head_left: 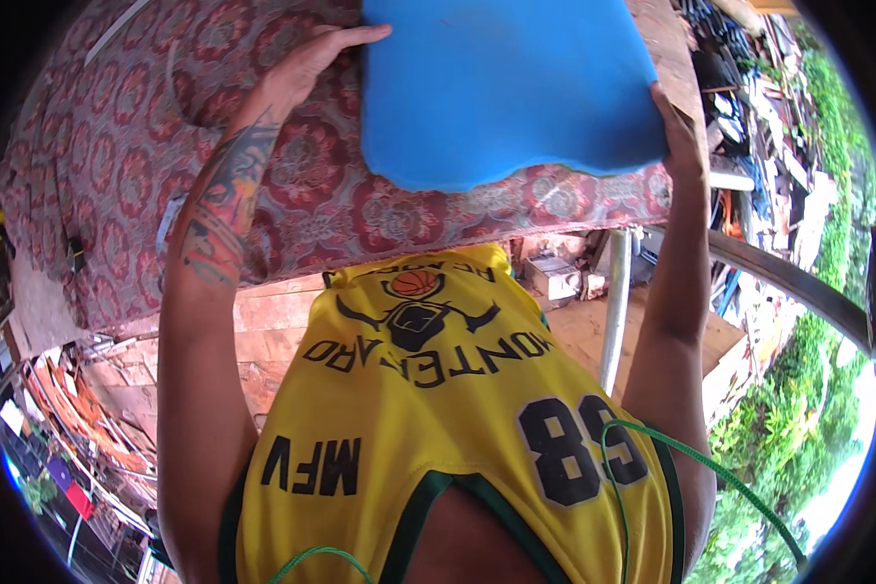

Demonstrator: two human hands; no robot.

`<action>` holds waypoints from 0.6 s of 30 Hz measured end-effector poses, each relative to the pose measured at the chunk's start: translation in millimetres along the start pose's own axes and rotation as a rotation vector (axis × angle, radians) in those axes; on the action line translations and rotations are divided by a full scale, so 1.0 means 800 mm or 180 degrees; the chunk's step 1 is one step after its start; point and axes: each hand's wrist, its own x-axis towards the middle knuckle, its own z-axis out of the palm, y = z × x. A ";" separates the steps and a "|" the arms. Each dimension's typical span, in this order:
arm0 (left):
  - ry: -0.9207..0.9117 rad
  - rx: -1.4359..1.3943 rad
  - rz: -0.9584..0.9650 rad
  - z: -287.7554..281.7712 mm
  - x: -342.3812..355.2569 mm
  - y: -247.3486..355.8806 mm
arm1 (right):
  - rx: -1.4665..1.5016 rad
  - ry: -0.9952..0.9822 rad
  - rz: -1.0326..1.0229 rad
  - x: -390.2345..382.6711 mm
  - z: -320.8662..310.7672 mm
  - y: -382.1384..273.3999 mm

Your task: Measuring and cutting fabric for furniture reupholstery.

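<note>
A smooth blue foam slab [511, 92] with rounded corners and a wavy near edge is held above the patterned cloth; its far end runs out of view. At its left edge is my left hand [311, 66], with a fingertip on the blue surface and the other fingers partly hidden. My right hand [681, 134] grips the opposite edge, its thumb along the side and the remaining fingers out of sight underneath. Beneath the slab lies a red and grey floral cloth [117, 185], spread over a broad table-like surface.
A metal pole [615, 302] stands below the near right of the cloth. Wooden boards [594, 336] and a small box [552, 279] lie under there. Piled scrap [740, 117] and green plants [788, 428] are at the right. Orange coils [92, 414] sit lower left. A green cord [720, 472] hangs by my chest.
</note>
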 end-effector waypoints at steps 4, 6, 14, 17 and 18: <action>-0.0090 -0.0133 0.0164 0.013 -0.009 0.021 | 0.0106 0.0095 -0.0283 -0.027 0.004 -0.007; -0.0145 -0.0101 0.0081 0.014 -0.011 0.032 | 0.0167 0.0010 -0.0101 -0.012 -0.015 0.008; 0.0159 -0.0618 -0.0259 0.011 -0.013 0.022 | 0.0421 -0.0141 -0.0486 -0.025 -0.009 0.008; -0.0072 -0.0465 -0.0369 0.005 -0.021 0.047 | 0.0209 -0.0161 -0.0555 -0.030 -0.006 0.004; -0.0261 -0.0250 -0.0487 0.001 -0.021 0.054 | -0.0002 -0.0122 -0.0623 -0.032 -0.007 0.002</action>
